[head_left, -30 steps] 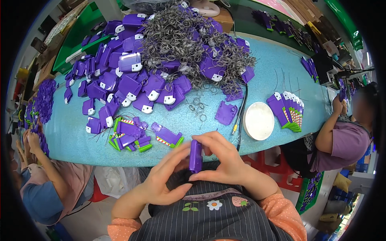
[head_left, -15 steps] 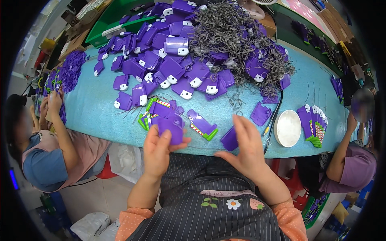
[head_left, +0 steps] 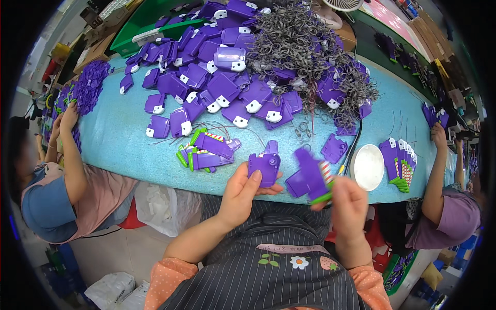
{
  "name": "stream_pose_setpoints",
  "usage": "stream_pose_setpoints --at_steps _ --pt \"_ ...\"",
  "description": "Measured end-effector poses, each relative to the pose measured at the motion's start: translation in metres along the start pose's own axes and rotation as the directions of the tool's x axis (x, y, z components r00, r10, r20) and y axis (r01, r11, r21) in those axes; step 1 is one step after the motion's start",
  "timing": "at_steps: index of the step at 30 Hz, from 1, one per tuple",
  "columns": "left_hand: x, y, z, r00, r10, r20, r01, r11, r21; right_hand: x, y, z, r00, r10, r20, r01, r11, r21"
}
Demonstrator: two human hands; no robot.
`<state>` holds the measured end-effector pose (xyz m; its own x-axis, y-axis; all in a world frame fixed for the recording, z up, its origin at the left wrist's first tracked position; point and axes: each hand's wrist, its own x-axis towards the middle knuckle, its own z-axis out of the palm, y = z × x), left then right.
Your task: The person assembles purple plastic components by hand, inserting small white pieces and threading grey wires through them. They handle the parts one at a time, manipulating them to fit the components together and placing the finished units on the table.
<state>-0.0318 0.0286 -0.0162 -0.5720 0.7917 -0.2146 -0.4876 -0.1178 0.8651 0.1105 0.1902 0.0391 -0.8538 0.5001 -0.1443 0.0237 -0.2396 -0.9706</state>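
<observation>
Head view: over the near edge of the bench (head_left: pixel 124 139), the left grip (head_left: pixel 238 195) grasps a purple plate (head_left: pixel 264 166), thumb on top and fingers beneath; it looks light, stiff and smooth enough to slip, so its flat faces suit a broad pinch. Just right of it, a plain purple panel (head_left: pixel 296 185) lies near, probably equally rigid; farther right, the right grip (head_left: pixel 349 202) pinches a blurred purple wing (head_left: pixel 311 175) near its green end, likely the sturdier hold, as its thin far tab might snap.
</observation>
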Motion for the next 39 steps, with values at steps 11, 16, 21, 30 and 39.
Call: stream_pose_setpoints --at_steps 11,16,21,30,39 --pt "-0.026 0.01 0.014 0.991 -0.132 -0.024 0.128 0.985 -0.118 0.002 0.022 -0.004 0.978 0.184 0.094 -0.19 0.98 0.057" --pt "-0.042 0.007 0.023 0.95 -0.295 0.102 0.222 0.869 0.443 0.053 0.017 0.014 0.98 0.2 -0.01 -0.197 0.972 0.131" --pt "-0.034 -0.004 0.014 0.97 -0.239 0.036 0.237 0.97 0.047 0.039 0.0 0.024 0.965 -0.255 0.067 0.255 0.839 -0.48" --pt "-0.039 0.006 0.033 0.998 0.064 0.026 -0.062 0.996 -0.057 0.009 0.01 0.034 0.729 -0.611 0.309 0.528 0.214 -0.822" --pt "-0.047 -0.003 0.033 0.989 0.15 0.017 -0.146 0.926 0.349 0.004 0.006 0.033 0.783 -0.568 0.255 0.488 0.305 -0.818"
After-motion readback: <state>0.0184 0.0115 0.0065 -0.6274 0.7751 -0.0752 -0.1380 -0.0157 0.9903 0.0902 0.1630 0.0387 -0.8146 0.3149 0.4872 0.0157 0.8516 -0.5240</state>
